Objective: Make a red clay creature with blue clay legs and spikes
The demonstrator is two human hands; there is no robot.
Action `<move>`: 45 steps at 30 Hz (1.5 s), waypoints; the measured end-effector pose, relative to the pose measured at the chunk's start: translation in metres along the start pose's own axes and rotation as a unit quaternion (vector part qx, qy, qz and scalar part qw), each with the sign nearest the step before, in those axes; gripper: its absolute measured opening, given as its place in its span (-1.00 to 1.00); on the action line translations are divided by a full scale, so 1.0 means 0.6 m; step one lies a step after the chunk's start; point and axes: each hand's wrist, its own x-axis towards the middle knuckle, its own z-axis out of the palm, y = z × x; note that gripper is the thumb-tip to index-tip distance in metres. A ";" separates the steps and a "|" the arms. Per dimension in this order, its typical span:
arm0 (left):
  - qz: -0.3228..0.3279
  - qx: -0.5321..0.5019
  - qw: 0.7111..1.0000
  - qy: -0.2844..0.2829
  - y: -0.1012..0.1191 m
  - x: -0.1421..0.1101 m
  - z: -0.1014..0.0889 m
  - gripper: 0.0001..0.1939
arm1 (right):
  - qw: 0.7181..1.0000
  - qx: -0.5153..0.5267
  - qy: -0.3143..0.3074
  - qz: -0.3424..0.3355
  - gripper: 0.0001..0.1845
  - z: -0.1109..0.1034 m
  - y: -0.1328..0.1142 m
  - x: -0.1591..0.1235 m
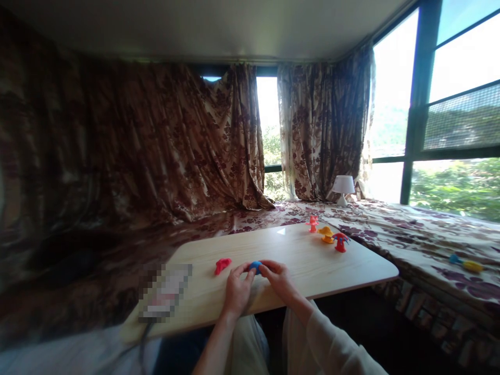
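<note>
Both of my hands meet over the near half of the table, with a small blue rounded piece (255,266) between their fingertips. My left hand (239,286) grips it from the left, thumb and fingers closed. From the right, my right hand (279,280) pinches the same piece. Its exact kind is hard to make out because the fingers cover part of it. Just left of my hands lies a pinkish-red, irregular toy-like piece (223,265), touched by neither hand.
The pale wooden table (234,250) has rounded corners. At its far right stand a pink-red figure (312,224), a yellow-orange one (326,235) and a red-and-blue one (340,242). A blurred-out flat object (166,292) lies left. Beyond are a white lamp (344,188) and a yellow-and-blue item (472,266).
</note>
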 end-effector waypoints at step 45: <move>-0.126 0.337 0.924 0.127 -0.029 0.151 -0.151 -0.82 | 0.993 0.063 0.048 0.082 -0.55 0.002 -0.019 0.000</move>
